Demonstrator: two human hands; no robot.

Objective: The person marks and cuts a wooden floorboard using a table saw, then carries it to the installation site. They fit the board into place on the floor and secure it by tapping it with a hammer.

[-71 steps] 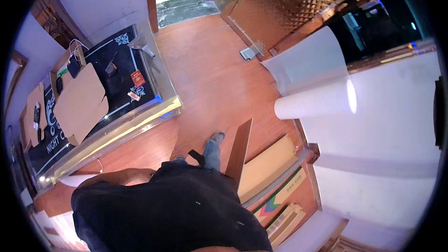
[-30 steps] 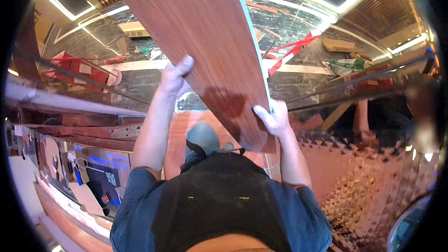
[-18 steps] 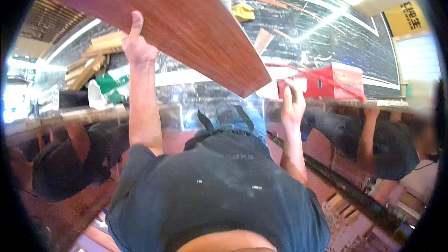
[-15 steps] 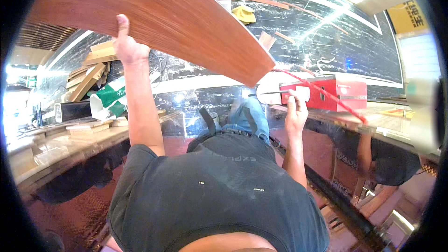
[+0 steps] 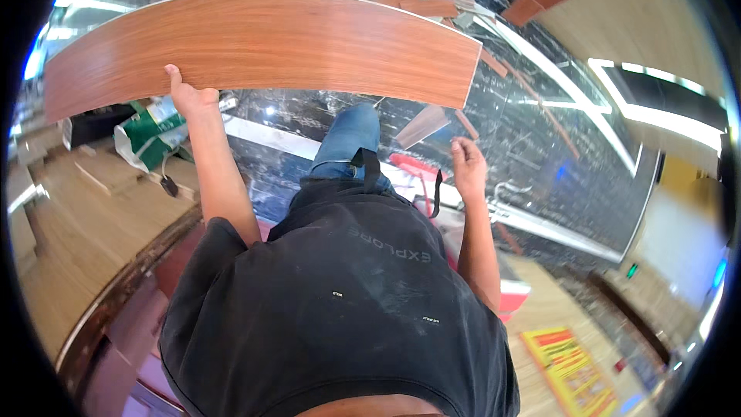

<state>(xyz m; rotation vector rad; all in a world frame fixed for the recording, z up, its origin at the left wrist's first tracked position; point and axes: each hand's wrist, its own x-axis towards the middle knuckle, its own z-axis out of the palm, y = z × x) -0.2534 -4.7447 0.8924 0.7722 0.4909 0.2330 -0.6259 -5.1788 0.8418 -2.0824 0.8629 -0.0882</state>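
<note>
Above the dark marbled floor (image 5: 598, 158), the long reddish-brown plank (image 5: 270, 42) was held up before the person, wood-grain face up, its long axis crosswise, ends pointing left and right. The step looked like carrying; steadying it seemed to call for a second grip. The left hand (image 5: 194, 99) clamped its near edge; the right hand (image 5: 469, 170) was apart from it, fingers curled, contents unclear.
</note>
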